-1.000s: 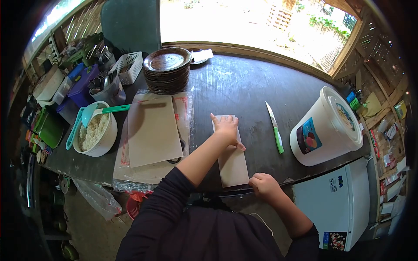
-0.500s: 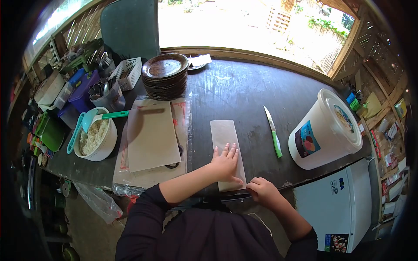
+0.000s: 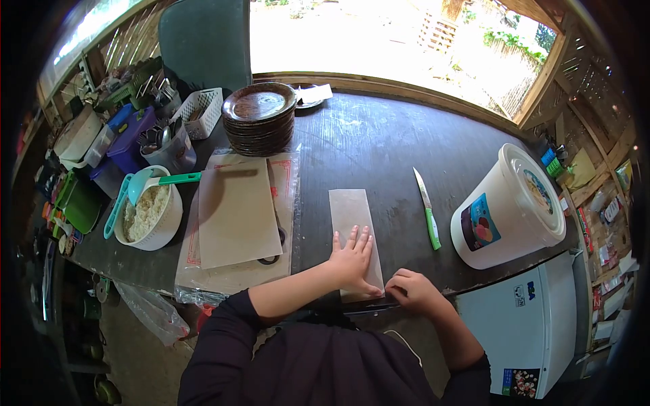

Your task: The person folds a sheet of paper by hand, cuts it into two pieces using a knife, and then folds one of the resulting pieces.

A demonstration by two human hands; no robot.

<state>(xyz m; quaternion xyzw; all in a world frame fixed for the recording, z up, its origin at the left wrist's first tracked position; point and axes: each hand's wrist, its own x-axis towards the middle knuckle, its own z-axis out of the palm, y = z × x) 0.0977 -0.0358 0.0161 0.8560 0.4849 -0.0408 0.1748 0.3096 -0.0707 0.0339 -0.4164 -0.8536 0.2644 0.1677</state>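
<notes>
While your left hand (image 3: 352, 260) is lying flat with its fingers spread on the near half of the paper strip (image 3: 351, 210), it is gripping nothing and only pressing the sheet down against the bench (image 3: 379, 142). The strip is lying lengthwise at the middle of the bench's near edge, with its near end reaching that edge. Your right hand (image 3: 414, 291) is sitting at the strip's near right corner with its fingers curled in; I cannot tell whether they are pinching the paper.

The sheet is looking thin, light and limp, likely to slide on the dark top and to crease easily. I am judging the near corner at the bench's edge, where a fingertip can get under, to be the best place to take hold.

A green-handled knife (image 3: 428, 210) is lying just right of the strip, apart from it, and a white bucket (image 3: 508, 210) is standing toward the right edge. A larger brown sheet (image 3: 233, 210) is lying to the left, beside a bowl of rice (image 3: 145, 213).
</notes>
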